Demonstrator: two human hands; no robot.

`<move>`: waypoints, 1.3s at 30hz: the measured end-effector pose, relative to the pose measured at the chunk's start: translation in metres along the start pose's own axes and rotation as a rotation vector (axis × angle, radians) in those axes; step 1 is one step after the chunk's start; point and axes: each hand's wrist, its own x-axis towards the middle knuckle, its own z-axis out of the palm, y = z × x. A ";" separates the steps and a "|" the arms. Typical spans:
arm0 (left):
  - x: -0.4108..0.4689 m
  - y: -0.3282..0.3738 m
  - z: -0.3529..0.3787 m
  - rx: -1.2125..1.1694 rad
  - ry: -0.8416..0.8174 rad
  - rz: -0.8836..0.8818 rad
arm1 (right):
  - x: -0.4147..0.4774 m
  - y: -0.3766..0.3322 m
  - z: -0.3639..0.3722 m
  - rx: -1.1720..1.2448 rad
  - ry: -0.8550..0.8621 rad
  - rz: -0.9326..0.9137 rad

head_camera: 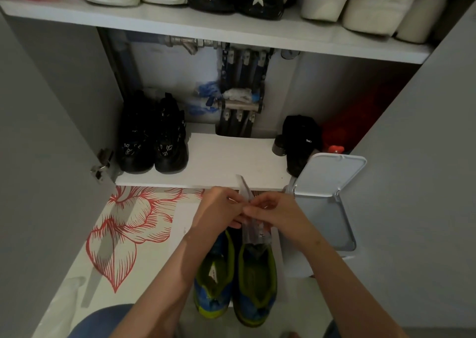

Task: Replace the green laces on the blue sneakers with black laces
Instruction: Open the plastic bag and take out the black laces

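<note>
Both hands meet over a clear plastic packet, pinching it near its upper end. The left hand curls its fingers against the packet's left edge, and the right hand pinches the right edge between thumb and fingertips, knuckles nearly touching the left hand's. A narrow strip of the packet sticks up above the pinch, tilted away from the person. The rest hangs below the pinch, with something dark at its lower end; what it is cannot be made out.

Directly beneath the grip, on the floor, stand the blue sneakers, side by side with heels toward the person and yellow-green collars showing. Their toes and lacing are hidden under the hands and the packet, so the laces cannot be seen.

Just right of the grip is a white bin with its lid tipped up and open. Left of the grip lies a mat with red flower outlines. Beyond the grip, a white cabinet shelf carries a pair of black sneakers at its far left, and a pipe manifold sits against the back wall.
</note>
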 end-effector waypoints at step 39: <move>-0.007 -0.003 -0.004 0.231 0.360 0.311 | 0.002 0.006 -0.012 -0.752 0.545 -0.318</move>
